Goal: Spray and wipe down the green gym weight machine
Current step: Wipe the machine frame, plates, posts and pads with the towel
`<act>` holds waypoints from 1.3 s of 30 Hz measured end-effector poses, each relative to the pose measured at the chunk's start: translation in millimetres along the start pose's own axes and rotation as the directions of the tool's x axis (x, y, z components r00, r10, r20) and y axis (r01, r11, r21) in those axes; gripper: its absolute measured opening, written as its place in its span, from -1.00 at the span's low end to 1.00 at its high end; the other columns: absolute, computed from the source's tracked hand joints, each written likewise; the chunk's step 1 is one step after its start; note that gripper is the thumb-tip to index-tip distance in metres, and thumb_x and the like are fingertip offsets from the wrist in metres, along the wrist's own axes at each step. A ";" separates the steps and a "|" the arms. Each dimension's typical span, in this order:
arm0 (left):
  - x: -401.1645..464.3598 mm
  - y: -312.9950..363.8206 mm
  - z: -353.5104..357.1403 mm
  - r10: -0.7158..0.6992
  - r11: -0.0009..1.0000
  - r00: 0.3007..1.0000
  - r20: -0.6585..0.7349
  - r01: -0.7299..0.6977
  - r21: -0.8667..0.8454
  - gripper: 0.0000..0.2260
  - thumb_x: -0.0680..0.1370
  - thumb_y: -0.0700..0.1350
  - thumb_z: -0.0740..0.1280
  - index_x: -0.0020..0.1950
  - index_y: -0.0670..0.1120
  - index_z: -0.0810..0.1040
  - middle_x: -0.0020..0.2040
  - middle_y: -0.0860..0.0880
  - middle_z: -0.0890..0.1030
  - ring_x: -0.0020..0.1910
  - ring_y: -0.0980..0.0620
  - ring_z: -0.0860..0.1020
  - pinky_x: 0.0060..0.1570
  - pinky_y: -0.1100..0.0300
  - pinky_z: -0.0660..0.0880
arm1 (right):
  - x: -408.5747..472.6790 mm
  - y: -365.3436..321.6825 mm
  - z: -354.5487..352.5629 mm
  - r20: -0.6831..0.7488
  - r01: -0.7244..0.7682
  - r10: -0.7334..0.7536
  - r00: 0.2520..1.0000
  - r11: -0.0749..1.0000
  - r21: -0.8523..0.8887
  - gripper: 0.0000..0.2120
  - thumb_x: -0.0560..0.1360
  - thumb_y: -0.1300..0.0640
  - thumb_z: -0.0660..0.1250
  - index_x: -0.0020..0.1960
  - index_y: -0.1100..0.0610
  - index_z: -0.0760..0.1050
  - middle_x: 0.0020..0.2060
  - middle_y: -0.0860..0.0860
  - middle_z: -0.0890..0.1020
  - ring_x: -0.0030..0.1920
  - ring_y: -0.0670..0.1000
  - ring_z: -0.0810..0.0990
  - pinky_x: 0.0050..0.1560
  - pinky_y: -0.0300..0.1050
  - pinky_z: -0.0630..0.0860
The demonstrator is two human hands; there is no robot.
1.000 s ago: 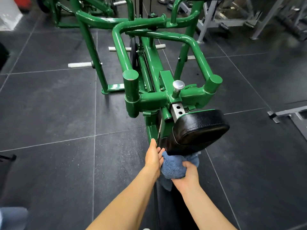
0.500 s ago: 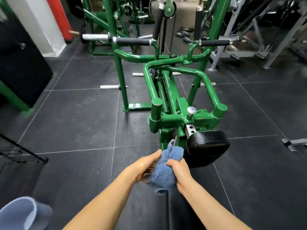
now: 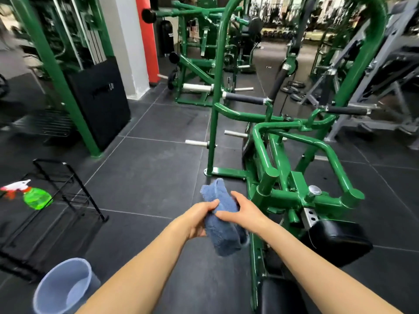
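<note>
Cloth: blue cloth (image 3: 223, 220) at frame centre, long axis running top to bottom.
Left hand (image 3: 196, 219): fingers curled on the cloth's left edge.
Right hand (image 3: 246, 213): gripping its right side.
Machine: green machine (image 3: 292, 196) just right of both hands, right hand nearer.
Spray bottle (image 3: 34, 196): far left, well apart.

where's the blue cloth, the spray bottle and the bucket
blue cloth (image 3: 223, 225): head view, on the folded middle, between the two hands.
spray bottle (image 3: 36, 197): head view, on its green body, on the black wire rack.
bucket (image 3: 61, 288): head view, on its grey-blue inner wall, lower left.
</note>
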State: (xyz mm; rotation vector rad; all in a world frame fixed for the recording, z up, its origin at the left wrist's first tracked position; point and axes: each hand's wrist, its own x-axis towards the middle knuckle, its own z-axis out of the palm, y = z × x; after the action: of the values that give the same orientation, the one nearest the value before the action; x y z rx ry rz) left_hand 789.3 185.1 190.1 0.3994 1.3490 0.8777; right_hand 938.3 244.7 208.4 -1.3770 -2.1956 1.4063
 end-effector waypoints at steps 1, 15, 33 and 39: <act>-2.3 2.5 -15.9 -0.006 1.000 1.000 -0.015 0.006 -0.025 -0.68 0.62 0.07 0.20 0.27 -0.05 0.54 0.06 -0.07 0.68 -0.01 -0.03 0.65 -0.06 0.11 0.58 | 3.1 -5.8 4.1 0.001 0.001 -0.001 1.000 0.999 -0.054 -0.34 0.38 0.01 0.52 0.37 0.15 0.34 0.23 -0.03 0.50 0.23 -0.06 0.48 0.21 -0.25 0.38; -43.7 -4.0 -304.3 -0.053 0.973 0.981 0.187 0.008 0.233 -0.34 0.49 0.14 0.40 0.49 0.15 0.15 0.16 0.02 0.60 -0.22 0.07 0.65 -0.40 0.19 0.54 | 91.2 -137.4 219.8 -0.017 -0.073 0.071 0.997 0.961 -0.267 -0.67 0.53 0.04 0.30 -0.35 0.09 0.30 -0.45 -0.03 0.38 -0.40 -0.04 0.31 -0.33 -0.12 0.25; -103.5 -46.5 -559.4 -0.020 0.820 0.941 -0.338 0.208 0.533 -0.79 0.49 -0.24 0.37 0.07 -0.02 0.50 -0.08 -0.09 0.61 -0.15 -0.07 0.58 -0.15 0.07 0.54 | 130.4 -245.5 390.7 0.305 0.042 0.091 0.948 0.913 -0.405 -0.66 0.57 0.07 0.29 0.28 0.20 0.48 0.24 0.08 0.56 0.23 0.05 0.52 0.22 -0.16 0.42; -109.4 -70.9 -594.8 -0.047 0.847 0.913 -0.405 0.252 0.469 -0.80 0.50 -0.21 0.36 0.09 -0.02 0.51 -0.04 -0.10 0.61 -0.11 -0.09 0.59 -0.06 -0.03 0.57 | 139.5 -253.4 430.9 0.356 0.073 0.107 0.928 0.887 -0.456 -0.65 0.58 0.06 0.28 0.29 0.21 0.47 0.25 0.10 0.55 0.25 0.09 0.51 0.24 -0.13 0.42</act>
State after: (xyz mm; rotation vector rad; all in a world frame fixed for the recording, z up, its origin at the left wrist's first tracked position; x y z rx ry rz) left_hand 249.8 -76.5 84.2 0.5396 1.9615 0.4556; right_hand 458.6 59.3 139.1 -1.3454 -2.9287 1.2832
